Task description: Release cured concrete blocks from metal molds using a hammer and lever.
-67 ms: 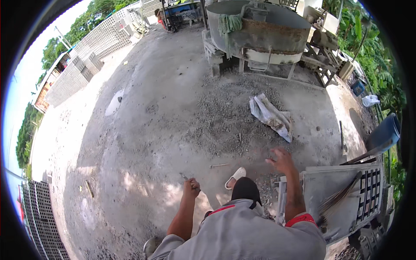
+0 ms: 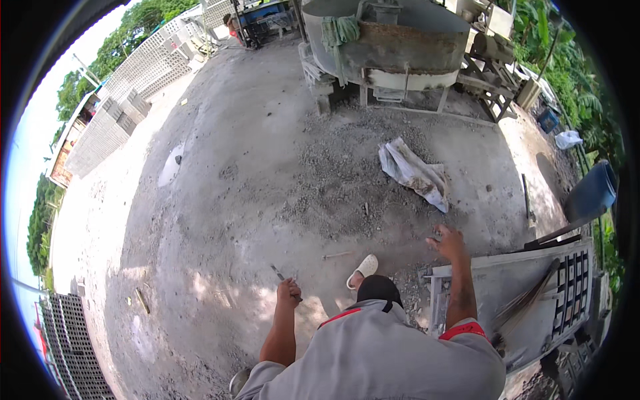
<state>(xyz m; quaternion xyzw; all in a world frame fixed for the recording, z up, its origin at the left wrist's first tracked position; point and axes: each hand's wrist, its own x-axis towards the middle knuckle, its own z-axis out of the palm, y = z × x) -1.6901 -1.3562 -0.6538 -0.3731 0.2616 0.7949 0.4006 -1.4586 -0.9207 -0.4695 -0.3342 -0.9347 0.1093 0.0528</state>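
Observation:
My left hand [image 2: 289, 292] is closed around a short, slim, dark tool [image 2: 277, 271], one end sticking out up and to the left. It looks like a knife or a small bar, too small to tell which. Held out over the ground, my right hand [image 2: 449, 245] is empty, its fingers apart and slightly curled. Beyond it a dirty white sack [image 2: 415, 175] lies crumpled beside a spread of loose gravel [image 2: 340, 180]. Close to my right forearm is the corner of a low grey bench [image 2: 510, 283] with a twig broom [image 2: 530, 293] on it.
Ahead stands a large round metal mixer pan [image 2: 413, 53] on supports, a green cloth [image 2: 340, 32] over its rim. A blue barrel [image 2: 590, 190] leans at the right. Stacked concrete blocks [image 2: 100, 143] stand far left, a dark perforated stack [image 2: 73, 333] near left. A thin stick [image 2: 337, 255] lies ahead of my foot.
My right hand has moved a little to the right, toward the bench. The tool in my left hand has turned and shows more of its length. The whole view has shifted slightly.

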